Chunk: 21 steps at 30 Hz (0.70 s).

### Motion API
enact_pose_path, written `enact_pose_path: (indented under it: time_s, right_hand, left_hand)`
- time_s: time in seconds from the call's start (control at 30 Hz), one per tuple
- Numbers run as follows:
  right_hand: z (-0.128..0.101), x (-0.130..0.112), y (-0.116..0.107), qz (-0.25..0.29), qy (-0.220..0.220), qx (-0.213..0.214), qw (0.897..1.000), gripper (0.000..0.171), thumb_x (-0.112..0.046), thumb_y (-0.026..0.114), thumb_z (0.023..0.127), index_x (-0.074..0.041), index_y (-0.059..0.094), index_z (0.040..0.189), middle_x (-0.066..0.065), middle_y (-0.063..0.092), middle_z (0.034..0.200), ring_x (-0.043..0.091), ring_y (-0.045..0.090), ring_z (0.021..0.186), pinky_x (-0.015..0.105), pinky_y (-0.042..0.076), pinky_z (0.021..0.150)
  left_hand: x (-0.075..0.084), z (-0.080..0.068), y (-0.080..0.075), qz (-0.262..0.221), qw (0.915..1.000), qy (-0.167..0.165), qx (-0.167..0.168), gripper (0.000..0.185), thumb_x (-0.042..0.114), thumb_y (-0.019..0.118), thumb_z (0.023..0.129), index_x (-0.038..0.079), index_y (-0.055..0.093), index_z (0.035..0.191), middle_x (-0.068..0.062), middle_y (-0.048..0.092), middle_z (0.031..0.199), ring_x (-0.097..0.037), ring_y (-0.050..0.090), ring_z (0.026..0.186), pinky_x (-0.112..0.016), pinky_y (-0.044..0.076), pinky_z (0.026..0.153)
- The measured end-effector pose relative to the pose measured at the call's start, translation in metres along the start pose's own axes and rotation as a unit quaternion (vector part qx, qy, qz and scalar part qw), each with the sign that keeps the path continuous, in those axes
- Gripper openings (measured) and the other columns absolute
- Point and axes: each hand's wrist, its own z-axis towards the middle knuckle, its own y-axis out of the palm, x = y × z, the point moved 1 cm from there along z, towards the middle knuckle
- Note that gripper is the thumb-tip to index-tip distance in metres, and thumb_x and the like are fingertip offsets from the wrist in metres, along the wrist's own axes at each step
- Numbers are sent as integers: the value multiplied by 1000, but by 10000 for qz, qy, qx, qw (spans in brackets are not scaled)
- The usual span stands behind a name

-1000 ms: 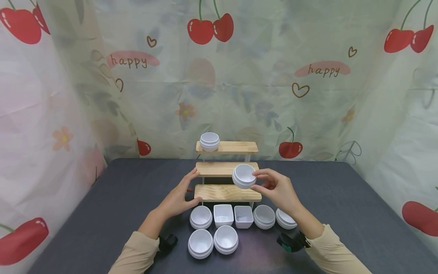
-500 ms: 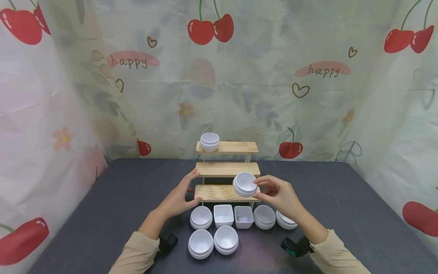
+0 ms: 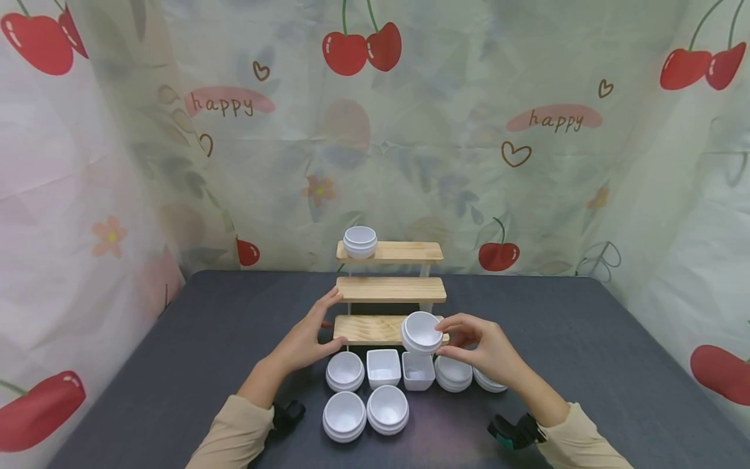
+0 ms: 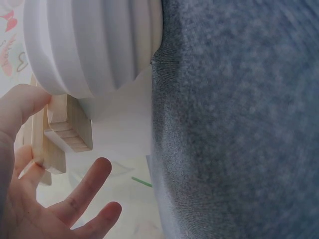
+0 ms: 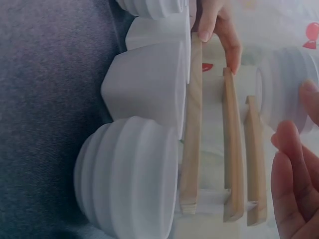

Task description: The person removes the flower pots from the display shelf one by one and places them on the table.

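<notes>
A white round ribbed bowl (image 3: 419, 332) is pinched at its right rim between the thumb and fingers of my right hand (image 3: 486, 348). It is held in the air, overlapping the right part of the lowest board (image 3: 369, 330) of a three-tier wooden stand. In the right wrist view the same bowl (image 5: 284, 84) shows from the side. My left hand (image 3: 301, 339) is at the stand's left end. In the left wrist view its thumb touches one board end (image 4: 72, 124), two fingertips meet another board, and other fingers extend free. The top board (image 3: 410, 251) carries one round bowl (image 3: 360, 241) on its left.
Before the stand a row of white bowls lines the dark table (image 3: 222, 326): round (image 3: 344, 371), square (image 3: 383, 368), square (image 3: 418, 374), round (image 3: 454, 374), and one partly behind my right hand. Two round bowls (image 3: 343, 417) sit nearer. Printed cloth (image 3: 439, 98) surrounds the table.
My right hand has lowered the bowl from in front of the middle board to in front of the lowest board, slightly nearer me. My left hand stays at the stand's left end.
</notes>
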Motion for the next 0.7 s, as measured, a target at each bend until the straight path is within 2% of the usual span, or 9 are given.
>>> enact_pose_path:
  time_s: [0.43, 0.7]
  right_hand:
    - [-10, 5, 0, -25, -138, -282, 9995, 30, -9, 75, 76, -8, 64, 105, 11, 67, 95, -1, 62, 69, 23, 54, 59]
    - [-16, 11, 2, 300, -494, -399, 9975, 31, -5, 74, 75, -12, 65, 103, -7, 67, 93, -1, 63, 70, 23, 54, 56]
  left_hand:
    - [0, 1, 0, -22, 10000, -82, -23, 80, 17, 70, 83, 15, 22, 147, -8, 15, 157, -33, 58, 113, -47, 50, 93]
    - [-1, 1, 0, 58, 10000, -34, -1, 79, 17, 70, 83, 16, 23, 147, -8, 16, 157, -32, 59, 111, -47, 51, 92]
